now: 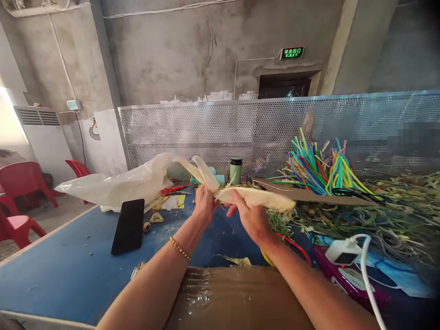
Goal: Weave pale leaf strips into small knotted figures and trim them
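Note:
In the head view my left hand (pixel 205 205) is closed round the base of a bunch of pale, papery corn husks (pixel 207 174), whose broad tips fan up and to the left. My right hand (pixel 252 220) is just to the right of it, with thumb and fingers pinching a long cream husk strip (pixel 270 198). That strip stretches rightward, slightly blurred at its far end. Where the strip meets the bunch, the fingers partly hide the join. A beaded bracelet (pixel 179 249) circles my left wrist. Both hands are above the blue tabletop (pixel 68 261).
A black phone (pixel 128 226) lies at left by a plastic bag (pixel 134 181). Behind my hands stands a green bottle (pixel 236 171). Colourful wrapped stems (pixel 316 169), tangled dry strands (pixel 388 201), a purple device (pixel 350 279) and white cable fill the right. Brown cardboard (pixel 237 298) is nearest me.

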`<state>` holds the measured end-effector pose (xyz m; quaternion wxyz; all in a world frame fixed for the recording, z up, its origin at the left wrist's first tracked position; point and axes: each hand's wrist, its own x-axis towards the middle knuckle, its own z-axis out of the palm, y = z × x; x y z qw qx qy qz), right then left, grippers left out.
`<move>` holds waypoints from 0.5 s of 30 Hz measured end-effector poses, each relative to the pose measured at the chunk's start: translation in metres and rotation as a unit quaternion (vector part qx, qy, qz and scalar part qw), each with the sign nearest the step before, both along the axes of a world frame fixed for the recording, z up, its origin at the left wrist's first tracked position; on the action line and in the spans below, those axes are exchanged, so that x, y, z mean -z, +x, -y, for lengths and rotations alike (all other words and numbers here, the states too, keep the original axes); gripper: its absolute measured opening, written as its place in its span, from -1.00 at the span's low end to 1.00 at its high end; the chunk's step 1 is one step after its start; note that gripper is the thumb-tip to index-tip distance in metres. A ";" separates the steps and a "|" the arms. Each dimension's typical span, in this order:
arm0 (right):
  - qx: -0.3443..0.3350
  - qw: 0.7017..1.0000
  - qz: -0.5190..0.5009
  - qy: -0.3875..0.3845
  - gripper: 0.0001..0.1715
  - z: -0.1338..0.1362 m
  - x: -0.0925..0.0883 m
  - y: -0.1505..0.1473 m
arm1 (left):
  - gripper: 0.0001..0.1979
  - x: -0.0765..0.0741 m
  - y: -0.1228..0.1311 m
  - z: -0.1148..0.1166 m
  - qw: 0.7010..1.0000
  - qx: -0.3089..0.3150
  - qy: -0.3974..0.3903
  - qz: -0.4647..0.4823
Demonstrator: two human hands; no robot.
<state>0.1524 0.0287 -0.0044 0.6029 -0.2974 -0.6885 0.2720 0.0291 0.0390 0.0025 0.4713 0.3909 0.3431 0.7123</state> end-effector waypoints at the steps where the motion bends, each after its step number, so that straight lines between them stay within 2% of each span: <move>1: -0.003 0.997 0.046 0.060 -0.69 0.004 0.001 0.000 | -0.76 0.000 -0.001 -0.001 1.000 -0.016 0.006 0.002; 3: -0.047 0.966 0.151 0.206 -0.67 0.010 0.002 0.001 | -0.83 0.001 -0.005 -0.002 0.999 -0.035 0.001 0.003; 5: -0.072 0.905 0.247 0.340 -0.62 0.016 0.000 0.002 | -0.89 0.002 -0.009 -0.004 0.999 -0.039 -0.019 0.001; 7: -0.051 0.848 0.299 0.435 -0.60 0.025 -0.003 -0.001 | -0.92 0.004 -0.016 -0.009 0.999 -0.037 -0.039 0.000; 9: -0.037 0.806 0.313 0.502 -0.60 0.037 -0.003 -0.007 | -0.89 0.005 -0.024 -0.014 0.997 -0.043 -0.062 0.005; 10: -0.064 0.784 0.318 0.530 -0.63 0.044 -0.003 -0.011 | -0.87 0.005 -0.028 -0.017 0.996 -0.047 -0.074 0.009; 11: -0.082 0.781 0.321 0.529 -0.65 0.050 -0.002 -0.014 | -0.85 0.005 -0.032 -0.019 0.995 -0.053 -0.083 0.013; 12: -0.099 0.792 0.308 0.518 -0.66 0.055 -0.001 -0.018 | -0.85 0.004 -0.035 -0.020 0.995 -0.055 -0.087 0.015; 14: -0.140 0.840 0.282 0.441 -0.67 0.060 0.000 -0.022 | -0.84 0.003 -0.039 -0.019 0.995 -0.052 -0.088 0.013; 15: -0.157 0.887 0.248 0.357 -0.69 0.059 0.000 -0.022 | -0.84 0.002 -0.040 -0.017 0.995 -0.046 -0.091 0.007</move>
